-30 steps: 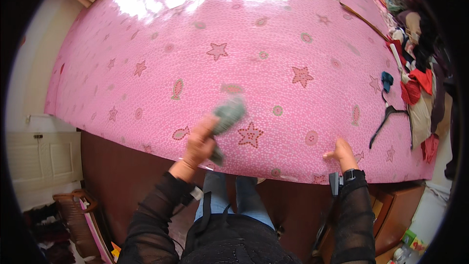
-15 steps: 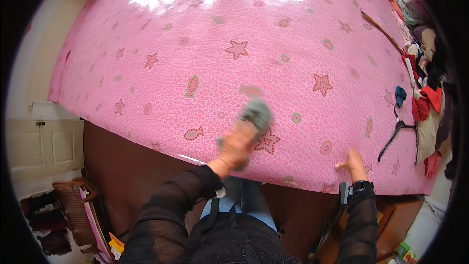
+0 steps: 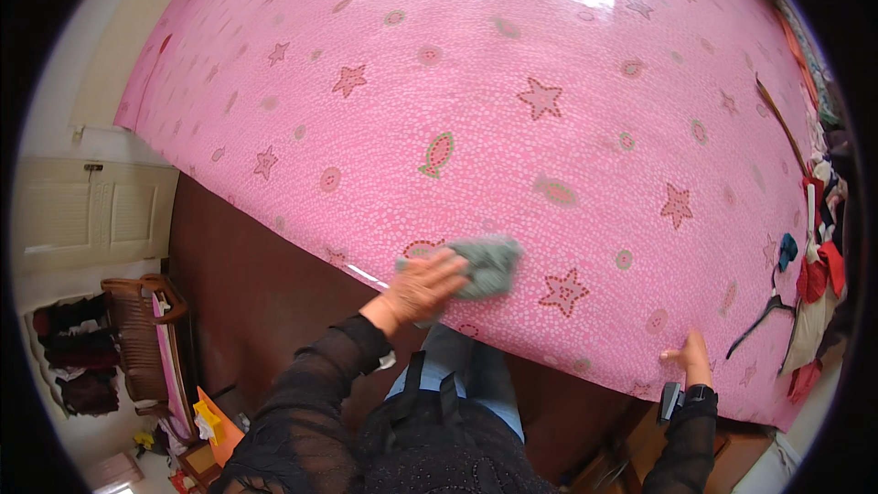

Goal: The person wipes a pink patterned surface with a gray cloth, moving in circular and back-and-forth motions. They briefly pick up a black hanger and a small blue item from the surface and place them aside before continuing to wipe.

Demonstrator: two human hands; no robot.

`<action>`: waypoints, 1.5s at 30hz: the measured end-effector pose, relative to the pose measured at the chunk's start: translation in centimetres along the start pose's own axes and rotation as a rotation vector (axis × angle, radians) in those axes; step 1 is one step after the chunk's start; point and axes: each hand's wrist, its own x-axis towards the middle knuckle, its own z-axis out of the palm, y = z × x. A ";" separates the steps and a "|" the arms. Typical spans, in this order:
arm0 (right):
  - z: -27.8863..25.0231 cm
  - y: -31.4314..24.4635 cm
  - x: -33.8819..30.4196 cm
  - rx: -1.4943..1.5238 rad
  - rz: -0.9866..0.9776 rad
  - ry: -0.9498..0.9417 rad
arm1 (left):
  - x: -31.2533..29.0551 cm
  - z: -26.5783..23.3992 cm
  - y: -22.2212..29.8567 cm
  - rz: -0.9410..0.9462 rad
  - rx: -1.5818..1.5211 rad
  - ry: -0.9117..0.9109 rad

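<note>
Apparently wiping, the left hand (image 3: 419, 285) covers a cloth (image 3: 492, 265) on the cover (image 3: 485, 160), grip too blurred to tell; right hand (image 3: 692, 359), four o'clock, rests unclenched. Next needs even pressure.

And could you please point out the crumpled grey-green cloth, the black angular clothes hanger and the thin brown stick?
Crumpled grey-green cloth (image 3: 492, 267): head view, uncovered middle.
Black angular clothes hanger (image 3: 774, 301): head view, where its arms meet.
Thin brown stick (image 3: 783, 125): head view, mid-length.

The broad platform (image 3: 485, 155) is glossy pink, printed with starfish. On it lie a grey-green cloth (image 3: 491, 265), black clothes hanger (image 3: 753, 325), thin brown stick (image 3: 786, 126) and heaped clothes (image 3: 829, 267).
</note>
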 end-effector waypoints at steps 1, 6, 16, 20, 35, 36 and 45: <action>-0.4 -0.3 -0.1 0.110 -0.051 -0.016 | -1.9 -1.0 -1.9 -0.120 0.035 0.047; -1.4 -2.9 -0.5 -0.104 0.012 -0.092 | -9.2 -4.0 -9.8 -0.804 0.385 0.257; -6.6 -8.8 3.6 -0.408 0.116 0.011 | -9.7 -2.2 -14.6 -1.474 0.388 0.675; -5.7 -10.4 5.9 -0.433 0.198 -0.227 | -9.9 -0.7 -11.1 -1.488 0.258 0.725; -6.2 -10.9 6.2 -0.404 0.252 -0.204 | 3.9 -3.5 -21.5 -0.914 0.189 0.193; -6.1 -10.9 6.3 -0.426 0.254 -0.220 | 6.3 -3.4 -22.1 -0.886 0.194 0.161; -6.3 -11.2 6.3 -0.390 0.254 -0.233 | 25.0 -0.3 -16.7 -0.357 0.161 0.002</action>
